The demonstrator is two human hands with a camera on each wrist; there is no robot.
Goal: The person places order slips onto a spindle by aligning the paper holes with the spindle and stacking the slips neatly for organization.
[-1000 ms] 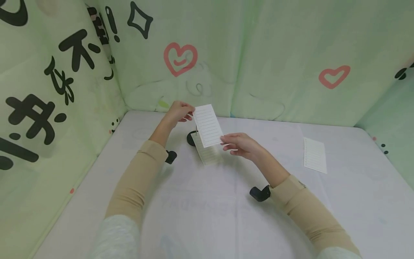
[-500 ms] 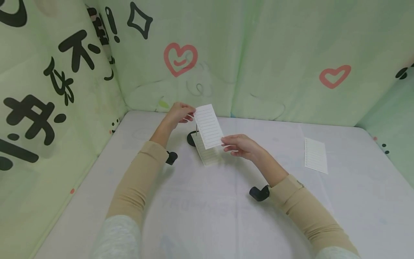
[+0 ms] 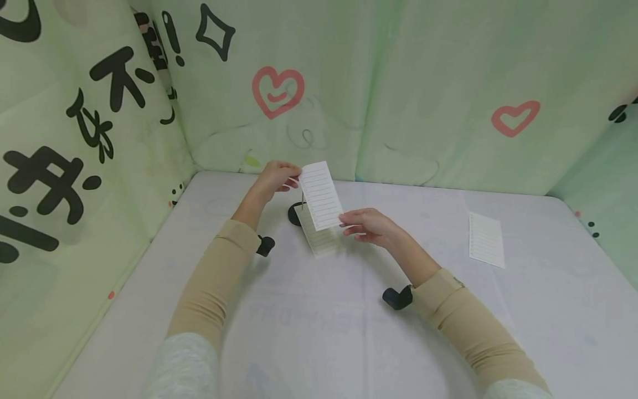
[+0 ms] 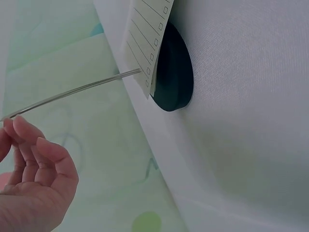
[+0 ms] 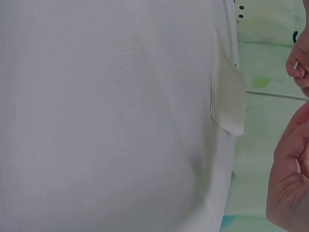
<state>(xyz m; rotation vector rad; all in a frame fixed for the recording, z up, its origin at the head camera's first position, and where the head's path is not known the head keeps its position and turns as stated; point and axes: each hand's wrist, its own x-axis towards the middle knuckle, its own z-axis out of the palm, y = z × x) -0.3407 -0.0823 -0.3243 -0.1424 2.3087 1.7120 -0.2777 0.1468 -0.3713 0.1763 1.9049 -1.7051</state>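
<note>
A white lined sheet [image 3: 321, 195] is held up over the table, tilted. My left hand [image 3: 274, 178] pinches its upper left corner, and my right hand [image 3: 370, 225] pinches the lower right edge. Below stands a paper spike with a round black base [image 4: 176, 72] and a thin metal rod [image 4: 72, 92]. More lined paper [image 4: 150, 41] sits low at the rod, its corner over the base. In the left wrist view the fingertips of the left hand [image 4: 38, 179] are right at the rod's upper end. The right wrist view shows the right hand [image 5: 294, 169] beside the rod's top.
Another lined sheet [image 3: 486, 240] lies flat on the white-covered table [image 3: 319, 332] to the right. Green printed curtains [image 3: 399, 100] rise behind the table and at both sides. Black wrist-worn pieces [image 3: 397, 298] stick out from the sleeves.
Both hands and the held sheet have sunk very slightly; the grips stay the same. The spike and the sheet on the right have not moved.
</note>
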